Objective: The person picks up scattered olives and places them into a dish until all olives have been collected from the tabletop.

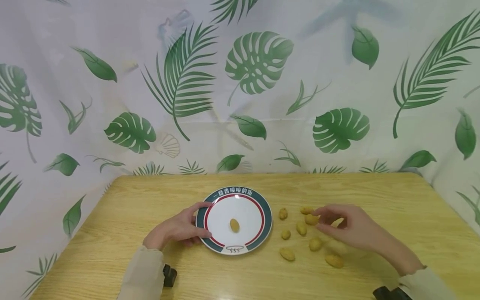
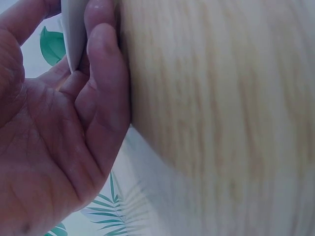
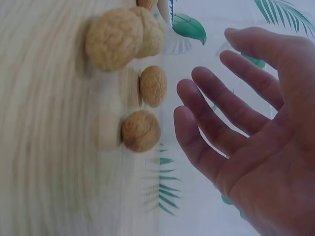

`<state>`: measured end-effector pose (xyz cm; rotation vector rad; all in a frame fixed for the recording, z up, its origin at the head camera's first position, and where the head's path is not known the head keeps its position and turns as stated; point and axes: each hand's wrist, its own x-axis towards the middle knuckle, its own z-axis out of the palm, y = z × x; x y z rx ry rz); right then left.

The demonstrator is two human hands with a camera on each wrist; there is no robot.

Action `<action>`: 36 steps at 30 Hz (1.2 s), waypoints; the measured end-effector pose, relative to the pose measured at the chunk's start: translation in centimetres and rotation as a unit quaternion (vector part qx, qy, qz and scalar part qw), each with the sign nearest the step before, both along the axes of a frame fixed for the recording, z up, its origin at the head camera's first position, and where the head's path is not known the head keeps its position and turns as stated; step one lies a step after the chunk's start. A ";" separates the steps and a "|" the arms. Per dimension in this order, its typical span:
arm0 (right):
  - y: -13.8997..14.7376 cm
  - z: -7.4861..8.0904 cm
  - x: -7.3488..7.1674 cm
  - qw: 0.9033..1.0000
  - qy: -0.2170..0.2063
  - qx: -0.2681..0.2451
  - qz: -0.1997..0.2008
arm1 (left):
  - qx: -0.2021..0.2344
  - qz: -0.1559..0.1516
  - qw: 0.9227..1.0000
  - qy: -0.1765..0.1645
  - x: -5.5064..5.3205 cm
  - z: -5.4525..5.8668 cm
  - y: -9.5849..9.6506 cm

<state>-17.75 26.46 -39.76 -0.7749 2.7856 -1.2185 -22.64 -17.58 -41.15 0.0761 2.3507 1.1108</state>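
Observation:
A round white plate (image 1: 251, 223) with a dark green rim and a red ring lies on the table. My left hand (image 1: 181, 225) grips its left edge. In the left wrist view, the left fingers (image 2: 109, 64) reach beneath the rim. One tan, oblong, walnut-like piece (image 1: 234, 225) sits on the plate. To the right, several similar wrinkled pieces lie scattered on the wood, such as one low piece (image 1: 287, 254). Over them hovers my right hand (image 1: 346, 225), fingertips beside a far piece (image 1: 311, 219). The right wrist view shows its fingers spread and loosely bent, holding nothing.
The light wooden table (image 1: 405, 208) ends at the back against a white cloth (image 1: 285, 137) printed with green leaves. More of the wrinkled pieces (image 1: 334, 261) lie below the right hand. Dark wrist straps (image 1: 170, 276) show at the cuffs.

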 end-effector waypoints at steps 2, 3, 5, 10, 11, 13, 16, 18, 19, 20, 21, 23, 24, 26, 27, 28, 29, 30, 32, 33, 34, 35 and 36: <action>0.5 -0.2 0.1 1.000 0.001 -0.005 0.013 | 0.003 0.000 1.000 -0.001 0.0 0.0 0.0; 0.7 -0.4 0.2 1.000 0.000 -0.004 0.018 | 0.003 0.000 1.000 -0.001 0.0 -0.1 0.0; 1.1 -0.4 0.3 0.999 -0.013 -0.003 0.030 | 0.002 0.001 1.000 -0.001 0.0 0.0 0.0; 1.9 -0.3 0.9 0.998 -0.052 0.010 0.039 | 0.000 0.002 1.000 0.001 0.0 0.0 0.0; 2.1 -0.4 0.9 0.998 -0.057 0.011 0.039 | -0.001 0.003 1.000 0.001 0.0 -0.1 0.0; 2.2 -0.4 1.1 0.997 -0.063 0.013 0.039 | -0.001 0.002 1.000 0.002 0.0 -0.1 0.0; 2.5 -0.6 1.4 0.997 -0.071 0.015 0.040 | 0.000 0.002 1.000 0.003 0.0 -0.1 0.0; 2.8 -0.8 1.5 0.996 -0.075 0.015 0.044 | 0.000 0.001 1.000 0.002 0.0 -0.2 0.0; 2.9 -0.9 1.6 0.996 -0.078 0.014 0.048 | 0.001 0.001 1.000 0.002 0.0 -0.2 0.0; 3.1 -1.0 1.6 0.995 -0.079 0.013 0.053 | 0.002 0.002 1.000 0.001 0.0 -0.2 0.0; 3.3 -1.1 1.7 0.995 -0.079 0.012 0.059 | 0.002 0.002 1.000 0.001 0.0 -0.2 0.0; 3.6 -1.4 1.7 0.994 -0.083 0.008 0.073 | 0.002 0.001 1.000 0.003 0.0 -0.2 0.0; 3.7 -1.6 1.8 0.993 -0.082 0.006 0.080 | 0.002 0.000 1.000 0.004 0.1 -0.2 0.0; 3.9 -1.8 1.9 0.992 -0.088 0.001 0.091 | 0.002 -0.002 1.000 0.006 0.1 -0.2 -0.1; 4.0 -1.9 1.9 0.991 -0.090 0.000 0.095 | 0.003 -0.003 1.000 0.006 0.1 -0.2 -0.1; 4.0 -2.0 2.0 0.991 -0.091 0.000 0.097 | 0.003 -0.003 1.000 0.006 0.1 -0.2 -0.1; 4.0 -2.0 2.0 0.991 -0.092 0.000 0.099 | 0.004 -0.004 1.000 0.006 0.1 -0.2 -0.1; 4.1 -2.1 2.1 0.991 -0.092 0.002 0.098 | 0.004 -0.004 1.000 0.006 0.1 -0.2 -0.1; 4.1 -2.2 2.2 0.991 -0.094 0.009 0.093 | 0.003 -0.004 1.000 0.005 0.1 -0.2 -0.1; 4.1 -2.3 2.2 0.991 -0.093 0.014 0.091 | 0.002 -0.004 1.000 0.005 0.1 -0.2 -0.1; 4.1 -2.3 2.3 0.992 -0.090 0.020 0.088 | 0.001 -0.004 1.000 0.005 0.1 -0.2 -0.1; 4.1 -2.4 2.3 0.992 -0.089 0.024 0.085 | 0.000 -0.004 1.000 0.006 0.1 -0.2 -0.1; 4.1 -2.5 2.3 0.992 -0.089 0.028 0.083 | -0.001 -0.003 1.000 0.006 0.1 -0.2 0.0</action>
